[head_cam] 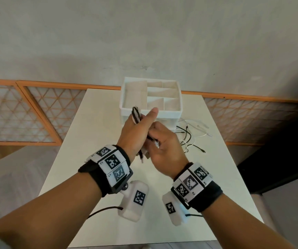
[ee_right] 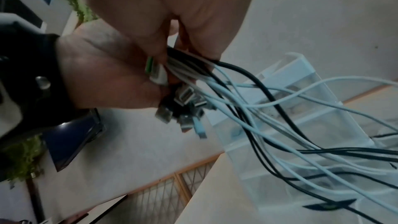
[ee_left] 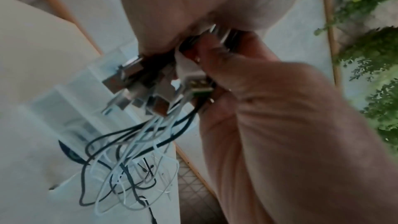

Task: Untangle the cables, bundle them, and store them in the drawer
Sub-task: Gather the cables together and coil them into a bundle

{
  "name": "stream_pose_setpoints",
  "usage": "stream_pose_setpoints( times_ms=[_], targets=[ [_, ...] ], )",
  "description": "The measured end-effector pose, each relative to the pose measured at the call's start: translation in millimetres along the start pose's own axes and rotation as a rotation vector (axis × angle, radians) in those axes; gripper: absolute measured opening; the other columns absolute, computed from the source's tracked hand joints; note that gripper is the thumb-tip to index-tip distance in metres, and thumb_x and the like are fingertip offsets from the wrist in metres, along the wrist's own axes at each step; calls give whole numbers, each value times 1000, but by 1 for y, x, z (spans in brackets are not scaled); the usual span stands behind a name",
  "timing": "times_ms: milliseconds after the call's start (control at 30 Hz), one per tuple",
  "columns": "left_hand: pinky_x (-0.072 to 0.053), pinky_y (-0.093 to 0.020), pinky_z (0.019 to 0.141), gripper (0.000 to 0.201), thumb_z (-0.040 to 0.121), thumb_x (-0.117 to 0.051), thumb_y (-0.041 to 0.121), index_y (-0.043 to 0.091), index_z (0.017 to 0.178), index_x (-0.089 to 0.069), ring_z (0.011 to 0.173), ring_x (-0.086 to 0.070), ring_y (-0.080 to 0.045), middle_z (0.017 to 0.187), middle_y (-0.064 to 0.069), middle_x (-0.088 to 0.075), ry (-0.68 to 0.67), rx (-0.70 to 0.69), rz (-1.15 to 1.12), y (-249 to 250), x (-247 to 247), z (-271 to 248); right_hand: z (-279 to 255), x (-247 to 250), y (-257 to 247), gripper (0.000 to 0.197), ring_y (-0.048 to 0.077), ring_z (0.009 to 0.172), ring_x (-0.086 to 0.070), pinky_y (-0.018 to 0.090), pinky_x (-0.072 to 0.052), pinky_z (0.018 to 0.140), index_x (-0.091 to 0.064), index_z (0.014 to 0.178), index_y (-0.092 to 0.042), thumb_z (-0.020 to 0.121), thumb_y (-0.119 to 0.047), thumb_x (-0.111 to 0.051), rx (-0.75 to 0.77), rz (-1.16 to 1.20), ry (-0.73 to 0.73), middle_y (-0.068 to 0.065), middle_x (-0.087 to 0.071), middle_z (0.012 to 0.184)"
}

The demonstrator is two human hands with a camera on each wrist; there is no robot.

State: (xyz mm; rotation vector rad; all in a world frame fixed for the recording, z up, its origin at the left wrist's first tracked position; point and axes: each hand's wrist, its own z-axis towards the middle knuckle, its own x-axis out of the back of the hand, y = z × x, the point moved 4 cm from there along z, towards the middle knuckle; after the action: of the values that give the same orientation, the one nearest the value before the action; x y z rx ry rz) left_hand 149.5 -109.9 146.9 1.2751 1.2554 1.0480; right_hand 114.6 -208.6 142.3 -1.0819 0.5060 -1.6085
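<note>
Several black and white cables (head_cam: pixel 187 136) are gathered into one bundle held above the white table (head_cam: pixel 94 141). My left hand (head_cam: pixel 141 123) grips the bundle, with a black loop (head_cam: pixel 135 113) sticking out above its fist. My right hand (head_cam: pixel 162 141) pinches the same cables just below. The USB plugs (ee_left: pixel 140 89) hang together under the left hand (ee_left: pixel 189 14), beside the right hand (ee_left: pixel 269 108). In the right wrist view the cables (ee_right: pixel 280 125) fan out from the right hand (ee_right: pixel 183 23) toward the table. The white drawer box (head_cam: pixel 170 118) stands behind the hands.
The box top has several open compartments (head_cam: pixel 135 95). Loose cable ends (head_cam: pixel 201 150) lie on the table to the right of the hands. The translucent drawer fronts (ee_right: pixel 323 117) look closed. Orange lattice panels (head_cam: pixel 42 112) line the wall behind the table.
</note>
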Motion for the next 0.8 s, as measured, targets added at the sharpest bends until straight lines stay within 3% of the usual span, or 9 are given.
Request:
stream_pose_setpoints(
  times_ms=[100,167,233,367,467,600,733,767,800],
  targets=[
    [-52,-37,68,31,90,-67,37,19,67,-58,61,-61,-19,57,4,-59,101,9,-118,-2,10,4,-9,-5,5,38,8,89,-56,21,-50,79,-61,119,-4,84,10,-65,-25,-48,-46,8,-55,101],
    [-45,-36,67,30,87,-66,37,17,67,-56,58,-53,-18,58,2,-53,93,-12,-132,-1,15,8,-13,-4,8,54,10,96,-59,22,-50,87,-47,128,-11,81,2,-71,-117,-29,-26,2,-55,104],
    [-41,-37,68,34,83,-64,43,18,63,-54,57,-46,-19,58,1,-49,45,-45,-73,0,19,9,-13,-5,14,49,9,91,-61,23,-52,85,-45,118,-14,80,-3,-75,-220,3,-59,-5,-58,99],
    [-41,-40,69,41,87,-61,47,16,62,-49,55,-42,-21,54,1,-42,-72,-97,-95,6,25,9,-12,-6,41,26,7,59,-56,24,-48,59,-53,84,-23,83,-24,-79,-331,-143,-223,-12,-60,68],
    [-52,-39,68,39,92,-53,42,6,77,-52,52,-42,-19,53,0,-36,-188,-133,-165,19,29,4,-18,0,80,31,9,58,-56,24,-44,62,-58,65,-26,88,-42,-72,-403,-366,-332,-8,-63,62],
    [-55,-37,62,40,99,-48,37,6,73,-48,52,-38,-19,55,-3,-29,-322,-88,-295,27,36,-6,-11,38,139,27,27,94,-69,36,-49,87,-76,87,-21,94,-42,-61,-540,-819,-406,6,-76,92],
    [-47,-32,54,41,96,-49,40,9,71,-49,50,-37,-20,56,-6,-23,-386,-41,-279,30,48,-12,-6,90,158,17,38,111,-56,48,-45,93,-77,102,-36,93,-35,-63,-579,-991,100,9,-66,111],
    [-47,-32,54,42,95,-50,42,8,71,-50,50,-38,-21,56,-7,-24,-374,-51,-215,29,50,-13,-14,91,165,19,37,118,-51,50,-43,98,-74,108,-38,93,-38,-61,-631,-1035,48,10,-60,122],
    [-48,-33,55,45,95,-51,43,5,72,-49,50,-40,-22,56,-6,-26,-350,-72,-123,27,52,-13,-26,85,176,26,35,128,-45,51,-40,104,-68,117,-41,93,-43,-59,-705,-1093,-128,8,-51,135]
  ],
)
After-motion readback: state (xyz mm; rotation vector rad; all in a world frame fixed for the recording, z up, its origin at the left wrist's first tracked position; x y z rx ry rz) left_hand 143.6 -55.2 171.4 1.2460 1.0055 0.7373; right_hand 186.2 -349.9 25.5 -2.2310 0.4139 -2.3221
